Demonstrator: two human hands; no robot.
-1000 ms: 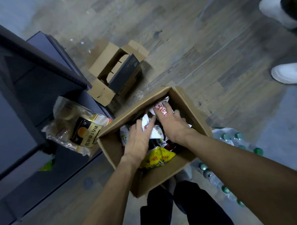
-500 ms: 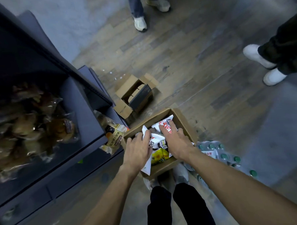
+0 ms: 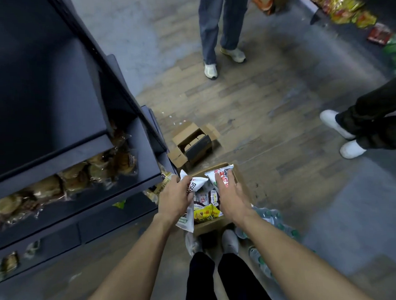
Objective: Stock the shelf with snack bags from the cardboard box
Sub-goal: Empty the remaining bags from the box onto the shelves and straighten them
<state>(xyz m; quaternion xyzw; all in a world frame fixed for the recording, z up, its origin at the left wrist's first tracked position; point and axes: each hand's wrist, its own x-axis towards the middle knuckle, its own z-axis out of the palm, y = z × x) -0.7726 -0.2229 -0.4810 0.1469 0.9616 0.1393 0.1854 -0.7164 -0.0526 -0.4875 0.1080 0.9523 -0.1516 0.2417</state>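
Left hand [image 3: 175, 197] grips white snack bag [image 3: 195, 187] over cardboard box [image 3: 209, 224]; right hand [image 3: 232, 197] clasps another (light, crinkly, likely slippery; hold by sealed edge).

the box [image 3: 215, 224] is open brown cardboard on the floor, just right of the shelf [image 3: 79, 152]. inside lie white, red-printed bags and one yellow bag [image 3: 205, 214] near its close wall. a white bag [image 3: 190, 195] is gripped above the box's left edge, hanging down past the rim. another white bag [image 3: 223, 173] is held over the box's far right corner. the shelf is dark, with clear-wrapped pastries on its lower tier.
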